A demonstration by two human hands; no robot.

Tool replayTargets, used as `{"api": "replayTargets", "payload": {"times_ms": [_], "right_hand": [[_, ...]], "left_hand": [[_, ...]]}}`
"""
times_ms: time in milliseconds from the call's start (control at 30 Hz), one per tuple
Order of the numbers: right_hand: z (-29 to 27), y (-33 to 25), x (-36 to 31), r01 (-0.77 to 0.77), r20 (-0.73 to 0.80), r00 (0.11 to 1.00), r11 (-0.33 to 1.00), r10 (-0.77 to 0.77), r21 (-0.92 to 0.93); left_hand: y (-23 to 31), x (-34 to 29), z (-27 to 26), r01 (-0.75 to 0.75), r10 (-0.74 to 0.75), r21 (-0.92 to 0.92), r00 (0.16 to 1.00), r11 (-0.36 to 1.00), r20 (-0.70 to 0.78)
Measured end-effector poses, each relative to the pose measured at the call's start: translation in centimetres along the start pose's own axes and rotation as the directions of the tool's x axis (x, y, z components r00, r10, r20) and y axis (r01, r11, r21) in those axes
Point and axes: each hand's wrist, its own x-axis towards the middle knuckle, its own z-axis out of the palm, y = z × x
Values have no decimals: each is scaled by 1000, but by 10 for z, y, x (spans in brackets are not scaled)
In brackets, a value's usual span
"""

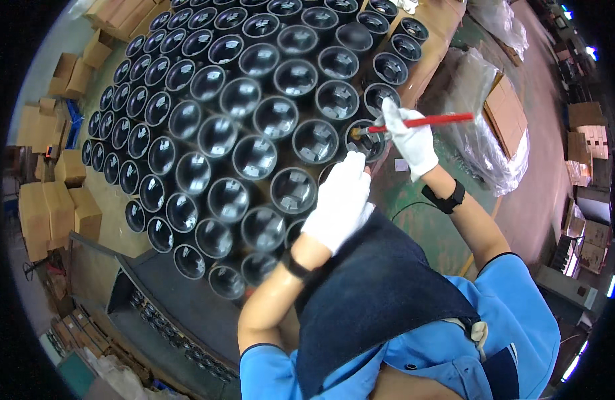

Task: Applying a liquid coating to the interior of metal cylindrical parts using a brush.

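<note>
My right hand (415, 143), in a white glove, is closed around a red-handled brush (441, 120). The brush's metal collar and yellowish tip lie over the inside of a glossy black cup (372, 148) at the right edge of the array. My left hand (341, 203), also gloved, reaches to the near side of that same cup. Its fingertips rest by the rim, with the fingers close together and the thumb beside the cup wall, partly hidden. Many similar black cups (293, 191) stand mouth up in close rows to the left and beyond.
Brown cardboard (431, 57) edges the cups on the right. Clear plastic wrapping (477, 157) and a cardboard sheet (506, 117) lie farther right. Cardboard boxes (44, 213) stand at the far left. A dark rack (187, 300) holding small parts is at the lower left.
</note>
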Motion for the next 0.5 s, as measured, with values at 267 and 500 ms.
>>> {"api": "replayTargets", "payload": {"times_ms": [267,500], "right_hand": [[17,18,-12,593,15,652,497,-758,-633],[6,31,3,563,60,805,727,-591,-393]], "left_hand": [[0,1,1,79,-80,13,994,997,70],[8,7,-8,89,-89,7,990,996,112]]}}
